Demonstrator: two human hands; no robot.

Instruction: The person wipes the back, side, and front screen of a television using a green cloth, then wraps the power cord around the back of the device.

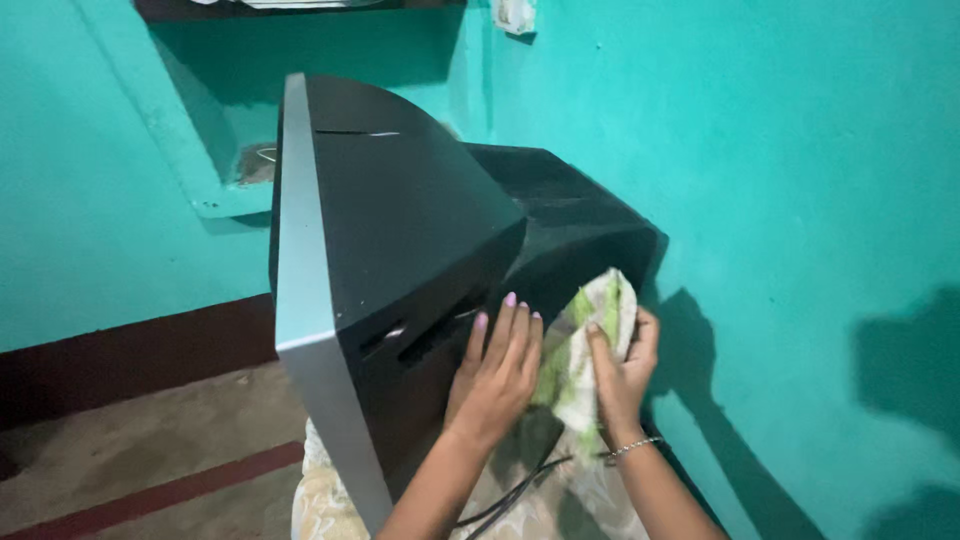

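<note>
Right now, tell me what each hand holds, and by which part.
Right hand grips a green-and-white cloth by its bunched middle. Left hand holds nothing, lying flat on the television side.

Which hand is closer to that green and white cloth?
Right. The right hand grips the cloth against the television's back; the left hand lies flat on the casing just beside it.

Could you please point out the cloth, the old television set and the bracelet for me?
cloth (590,335): head view, on its green and white middle fold.
television set (400,230): head view, on its dark side casing.
bracelet (632,449): head view, on the chain at the right wrist.
</note>
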